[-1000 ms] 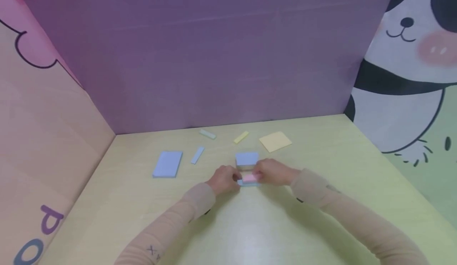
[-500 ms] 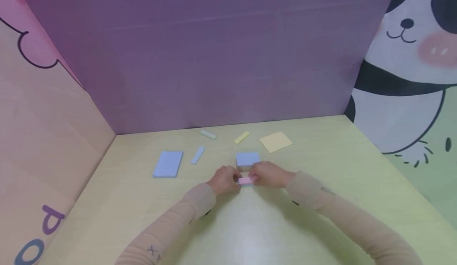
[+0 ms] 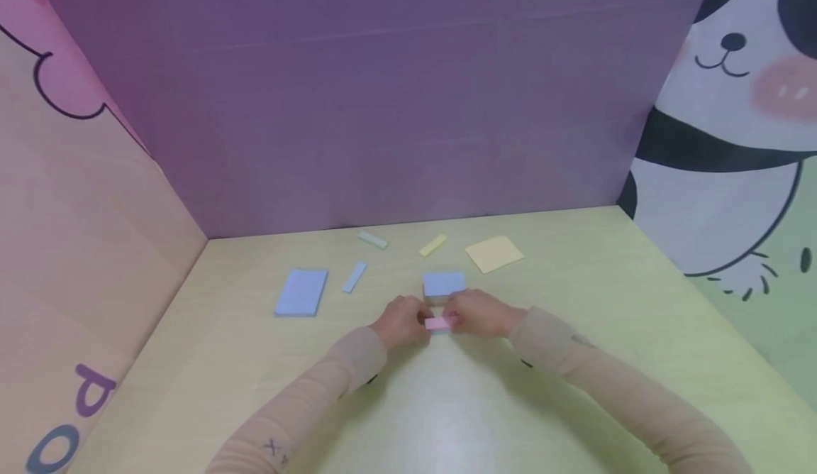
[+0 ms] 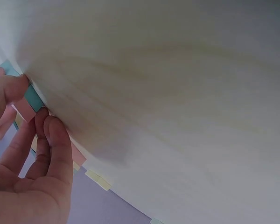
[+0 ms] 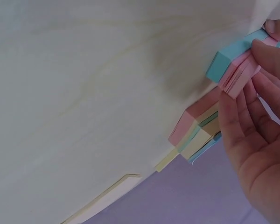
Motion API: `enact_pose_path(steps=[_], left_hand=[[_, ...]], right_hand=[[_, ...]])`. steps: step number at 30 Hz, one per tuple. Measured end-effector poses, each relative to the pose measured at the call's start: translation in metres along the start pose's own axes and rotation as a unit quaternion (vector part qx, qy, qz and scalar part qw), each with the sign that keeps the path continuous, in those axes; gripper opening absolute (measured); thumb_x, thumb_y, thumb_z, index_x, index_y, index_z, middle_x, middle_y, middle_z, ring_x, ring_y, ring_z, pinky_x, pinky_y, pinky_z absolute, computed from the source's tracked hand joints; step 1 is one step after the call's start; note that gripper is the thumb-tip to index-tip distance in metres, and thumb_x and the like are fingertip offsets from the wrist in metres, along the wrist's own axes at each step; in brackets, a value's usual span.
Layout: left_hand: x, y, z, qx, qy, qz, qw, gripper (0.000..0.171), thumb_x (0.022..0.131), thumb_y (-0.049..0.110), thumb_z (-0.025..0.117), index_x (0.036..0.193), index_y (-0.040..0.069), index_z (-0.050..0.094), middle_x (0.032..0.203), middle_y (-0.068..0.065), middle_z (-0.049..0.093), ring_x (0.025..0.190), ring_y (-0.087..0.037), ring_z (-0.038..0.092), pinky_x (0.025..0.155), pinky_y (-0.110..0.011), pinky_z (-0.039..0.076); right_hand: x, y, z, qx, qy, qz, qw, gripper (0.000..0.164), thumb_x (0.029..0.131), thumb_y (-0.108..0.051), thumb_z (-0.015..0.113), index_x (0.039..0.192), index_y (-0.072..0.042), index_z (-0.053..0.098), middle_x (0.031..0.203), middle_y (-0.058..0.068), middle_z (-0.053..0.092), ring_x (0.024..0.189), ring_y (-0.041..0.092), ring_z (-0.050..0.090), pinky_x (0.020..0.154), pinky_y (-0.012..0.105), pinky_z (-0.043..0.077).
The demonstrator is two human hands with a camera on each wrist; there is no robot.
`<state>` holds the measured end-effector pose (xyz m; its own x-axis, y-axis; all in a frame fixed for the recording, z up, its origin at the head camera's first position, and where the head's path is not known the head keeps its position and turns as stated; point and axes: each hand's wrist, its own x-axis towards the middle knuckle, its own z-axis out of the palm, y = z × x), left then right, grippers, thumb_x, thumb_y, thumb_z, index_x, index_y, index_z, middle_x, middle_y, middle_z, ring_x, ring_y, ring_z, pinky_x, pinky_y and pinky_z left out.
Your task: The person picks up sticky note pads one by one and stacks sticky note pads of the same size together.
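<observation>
In front of me a narrow pink sticky note pad (image 3: 437, 323) lies on a teal sticky note pad (image 5: 235, 49). My left hand (image 3: 400, 320) pinches the left end of the teal pad between thumb and fingers. The right hand (image 3: 483, 313) pinches the pink pad at its right end, with its fingertips against the teal pad too. In the right wrist view the pink layers look slightly split apart at the end. Just behind both hands stands a thick stack of sticky notes (image 3: 443, 285), blue on top, with pink, cream and green layers in its side.
A blue pad (image 3: 302, 293) lies to the left, with a narrow blue strip pad (image 3: 354, 277) beside it. Farther back are a pale green strip pad (image 3: 373, 239), a yellow strip pad (image 3: 432, 246) and an orange-yellow square pad (image 3: 494, 254). A purple wall (image 3: 408, 105) closes the back.
The right hand has shifted a little left and toward me with the pink pad, which now sits more squarely over the teal pad. My left hand has stayed in place.
</observation>
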<state>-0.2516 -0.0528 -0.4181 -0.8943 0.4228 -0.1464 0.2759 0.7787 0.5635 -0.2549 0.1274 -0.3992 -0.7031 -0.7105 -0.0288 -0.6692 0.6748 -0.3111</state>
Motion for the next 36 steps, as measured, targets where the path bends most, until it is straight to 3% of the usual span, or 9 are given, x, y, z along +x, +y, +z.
enact_pose_path(steps=[5, 12, 20, 36], left_hand=[[0.000, -0.001, 0.000, 0.006, 0.006, 0.012, 0.9999, 0.026, 0.067, 0.005, 0.074, 0.092, 0.008, 0.071, 0.086, -0.002, 0.069, 0.080, -0.015, 0.059, 0.078, -0.028, 0.048], [-0.001, 0.001, -0.001, -0.002, 0.002, 0.000, 1.0000, 0.024, 0.068, 0.004, 0.073, 0.092, 0.008, 0.071, 0.087, -0.002, 0.068, 0.081, -0.015, 0.059, 0.080, -0.030, 0.048], [0.000, 0.000, -0.002, 0.002, 0.002, 0.007, 1.0000, 0.024, 0.068, 0.005, 0.073, 0.092, 0.008, 0.071, 0.088, -0.002, 0.068, 0.084, -0.017, 0.059, 0.082, -0.031, 0.048], [0.002, -0.001, 0.001, -0.007, -0.009, -0.023, 0.9997, 0.023, 0.071, 0.007, 0.073, 0.093, 0.009, 0.071, 0.086, 0.000, 0.065, 0.082, -0.016, 0.054, 0.082, -0.033, 0.046]], right_hand=[[0.000, 0.000, 0.000, 0.007, -0.007, 0.008, 1.000, 0.011, 0.077, -0.006, 0.068, 0.088, -0.009, 0.069, 0.080, -0.001, 0.066, 0.074, 0.011, 0.057, 0.071, 0.025, 0.048], [0.001, 0.002, 0.003, 0.016, -0.014, 0.022, 1.000, 0.014, 0.074, -0.003, 0.068, 0.086, -0.009, 0.068, 0.078, -0.002, 0.064, 0.072, 0.010, 0.055, 0.071, 0.026, 0.048], [0.003, 0.005, 0.006, 0.022, -0.015, 0.030, 0.999, 0.013, 0.073, -0.001, 0.069, 0.083, -0.010, 0.067, 0.075, -0.005, 0.061, 0.068, 0.009, 0.050, 0.067, 0.024, 0.045], [-0.003, 0.014, 0.008, 0.046, -0.024, 0.067, 0.996, 0.016, 0.071, 0.002, 0.067, 0.084, -0.007, 0.068, 0.077, -0.003, 0.059, 0.070, 0.011, 0.049, 0.069, 0.028, 0.044]])
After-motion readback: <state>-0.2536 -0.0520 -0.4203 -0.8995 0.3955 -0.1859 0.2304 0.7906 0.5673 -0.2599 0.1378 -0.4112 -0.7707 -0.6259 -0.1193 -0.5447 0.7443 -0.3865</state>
